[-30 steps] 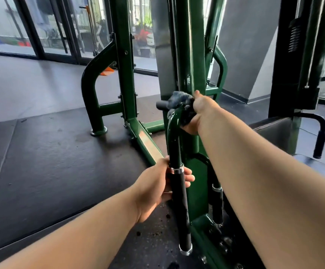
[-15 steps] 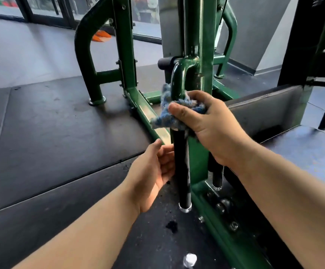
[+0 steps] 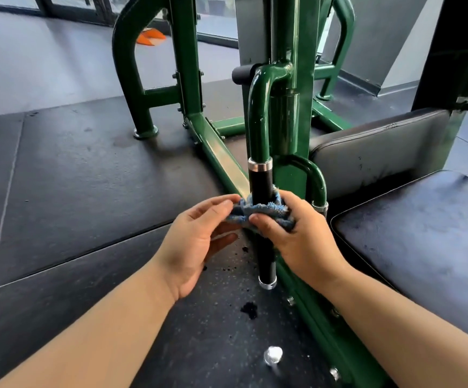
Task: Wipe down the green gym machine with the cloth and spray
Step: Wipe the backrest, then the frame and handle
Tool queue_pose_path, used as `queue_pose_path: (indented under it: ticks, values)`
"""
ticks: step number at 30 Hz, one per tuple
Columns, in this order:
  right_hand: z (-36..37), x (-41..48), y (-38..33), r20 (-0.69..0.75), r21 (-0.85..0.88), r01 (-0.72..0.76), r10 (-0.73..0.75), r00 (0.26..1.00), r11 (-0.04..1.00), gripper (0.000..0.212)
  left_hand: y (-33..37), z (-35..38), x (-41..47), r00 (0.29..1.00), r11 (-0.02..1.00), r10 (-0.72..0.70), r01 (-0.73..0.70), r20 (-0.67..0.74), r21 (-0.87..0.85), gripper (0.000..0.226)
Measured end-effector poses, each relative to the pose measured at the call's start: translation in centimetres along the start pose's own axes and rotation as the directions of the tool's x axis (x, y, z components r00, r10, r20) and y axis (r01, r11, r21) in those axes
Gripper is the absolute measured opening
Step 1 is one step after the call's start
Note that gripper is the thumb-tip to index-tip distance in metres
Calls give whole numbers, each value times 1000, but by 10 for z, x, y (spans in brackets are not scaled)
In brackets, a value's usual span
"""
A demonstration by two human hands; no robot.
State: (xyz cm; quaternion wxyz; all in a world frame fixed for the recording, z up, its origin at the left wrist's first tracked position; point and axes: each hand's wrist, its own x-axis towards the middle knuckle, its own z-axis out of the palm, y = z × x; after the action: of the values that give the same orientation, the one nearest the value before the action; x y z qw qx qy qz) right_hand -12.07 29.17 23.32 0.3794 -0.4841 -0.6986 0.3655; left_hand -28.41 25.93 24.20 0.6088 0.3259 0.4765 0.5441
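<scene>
The green gym machine [image 3: 288, 113] stands in front of me with a curved green tube that ends in a black handle grip [image 3: 260, 180] hanging downward. A blue cloth [image 3: 258, 210] is wrapped around that black grip about halfway down. My right hand [image 3: 297, 233] grips the cloth against the handle from the right. My left hand [image 3: 196, 239] pinches the cloth's left end between thumb and fingers. No spray bottle is in view.
A black padded seat [image 3: 423, 242] and back pad [image 3: 372, 152] lie to the right. Black rubber floor mats [image 3: 73, 191] spread left. A small white crumpled bit [image 3: 273, 355] and dark crumbs [image 3: 249, 307] lie on the floor below the handle. An orange object [image 3: 150, 37] sits far back.
My right hand has slid the cloth from the top bend of the green tube down onto the black grip. My left hand let go of the handle and now pinches the cloth.
</scene>
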Motion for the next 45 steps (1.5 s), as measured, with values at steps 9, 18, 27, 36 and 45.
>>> queue_pose_path:
  ticks: [9, 18, 27, 36, 45]
  values:
    - [-31, 2, -19, 138, 525, -210, 161, 977, 825, 61, -9, 24, 10, 977, 979, 194, -199, -82, -50, 15]
    - [-5, 30, -36, -167, 301, 64, -13, 986, 952, 37, -24, 16, 14, 997, 984, -31, 17, -75, -176, 17]
    - [-4, -12, 18, 42, -76, -179, 183, 982, 981, 46, -52, 19, 11, 990, 988, -52, 69, -131, 134, 21]
    - [5, 6, -19, -141, 42, 47, -41, 989, 998, 47, -20, 24, 18, 983, 976, 143, -160, -114, -151, 10]
    - [5, -21, 21, 21, -107, -98, 101, 995, 989, 57, -65, 14, 15, 995, 998, -28, 22, -92, -66, 32]
